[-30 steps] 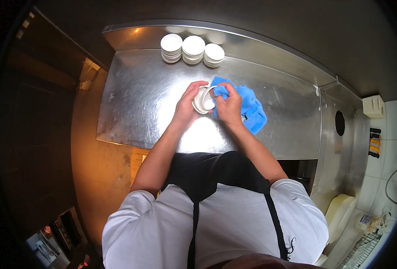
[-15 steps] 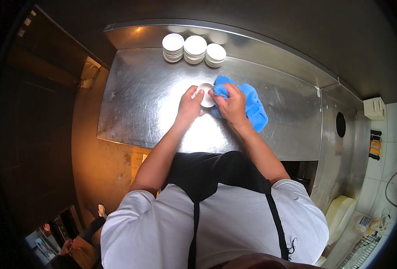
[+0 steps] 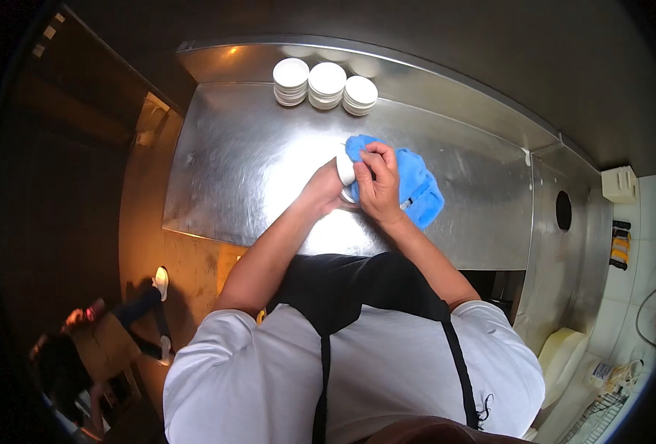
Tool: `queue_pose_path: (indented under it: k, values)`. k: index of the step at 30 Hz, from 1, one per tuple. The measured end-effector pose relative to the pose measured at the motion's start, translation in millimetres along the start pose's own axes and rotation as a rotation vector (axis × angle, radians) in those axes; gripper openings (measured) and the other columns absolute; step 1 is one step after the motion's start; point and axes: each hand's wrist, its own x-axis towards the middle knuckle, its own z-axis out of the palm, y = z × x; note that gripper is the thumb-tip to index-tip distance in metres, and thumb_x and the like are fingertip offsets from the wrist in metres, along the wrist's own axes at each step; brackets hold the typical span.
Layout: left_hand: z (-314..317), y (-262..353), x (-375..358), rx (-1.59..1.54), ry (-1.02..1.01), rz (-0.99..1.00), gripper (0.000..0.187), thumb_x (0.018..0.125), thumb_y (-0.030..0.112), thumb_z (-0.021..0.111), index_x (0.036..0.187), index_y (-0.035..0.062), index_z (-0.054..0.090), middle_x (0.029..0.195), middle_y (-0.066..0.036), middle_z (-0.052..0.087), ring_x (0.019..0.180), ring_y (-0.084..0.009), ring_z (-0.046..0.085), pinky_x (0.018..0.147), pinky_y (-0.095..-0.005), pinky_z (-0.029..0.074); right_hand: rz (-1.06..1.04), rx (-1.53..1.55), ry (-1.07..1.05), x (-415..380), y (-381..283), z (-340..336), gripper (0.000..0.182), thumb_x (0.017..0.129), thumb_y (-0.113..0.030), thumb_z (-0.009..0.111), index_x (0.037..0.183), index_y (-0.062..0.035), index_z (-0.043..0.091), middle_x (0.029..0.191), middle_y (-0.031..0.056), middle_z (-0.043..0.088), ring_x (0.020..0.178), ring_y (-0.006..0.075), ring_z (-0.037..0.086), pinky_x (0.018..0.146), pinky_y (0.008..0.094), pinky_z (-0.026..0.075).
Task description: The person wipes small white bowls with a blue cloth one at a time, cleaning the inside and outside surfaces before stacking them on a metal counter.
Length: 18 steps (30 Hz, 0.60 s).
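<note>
Over the steel counter [image 3: 224, 163], my left hand [image 3: 325, 188] is closed around a small white dish [image 3: 344, 169], which is tilted toward the right. My right hand [image 3: 380, 183] grips a fluffy blue cloth [image 3: 418, 185], with one bunched end against the dish. The rest of the cloth spreads over the counter under and right of that hand. Part of the dish is hidden by the cloth and my fingers. A white rim also shows just below, near my left fingers.
Three stacks of white dishes [image 3: 326, 80] stand along the counter's raised back edge. On the right, a steel panel has a dark round hole [image 3: 563, 211]. A person [image 3: 95, 344] is on the floor area at the lower left.
The dish has turned from facing up to a steep tilt, and my left hand has shifted under it. My right hand has rotated with the cloth. The other person has come further into view.
</note>
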Motion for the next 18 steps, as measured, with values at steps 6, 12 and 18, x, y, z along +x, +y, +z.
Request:
queue_pose_path:
  k: [6,12,18]
  values:
    - [14,0,-12,0.057,-0.062,0.036,0.035,0.097,0.036,0.058,0.121,0.0103,0.057,0.110,-0.008,0.065,0.090,-0.0183,0.069,0.061,-0.0369,0.061,0.380,0.187,-0.073,16,12,-17,0.014,0.092,-0.011,0.065,0.094,0.0027,0.062,0.095,0.0120,0.061,0.092,0.0194,0.058,0.084,0.0297,0.046]
    - [-6,-7,4,-0.108,-0.070,0.011,0.035,0.096,0.035,0.060,0.119,0.0079,0.058,0.110,-0.009,0.065,0.095,-0.0232,0.069,0.078,-0.0450,0.060,0.055,0.068,-0.010,2,-10,-17,0.010,0.086,-0.007,0.068,0.090,0.0021,0.068,0.090,0.0147,0.064,0.083,0.0252,0.063,0.076,0.0325,0.050]
    - [-7,6,-1,-0.153,-0.092,-0.032,0.034,0.095,0.033,0.059,0.118,0.0079,0.059,0.110,-0.011,0.065,0.097,-0.0250,0.069,0.077,-0.0484,0.060,0.050,0.057,-0.095,10,2,-26,0.009,0.083,-0.004,0.071,0.090,0.0010,0.068,0.090,0.0143,0.064,0.082,0.0263,0.063,0.073,0.0341,0.051]
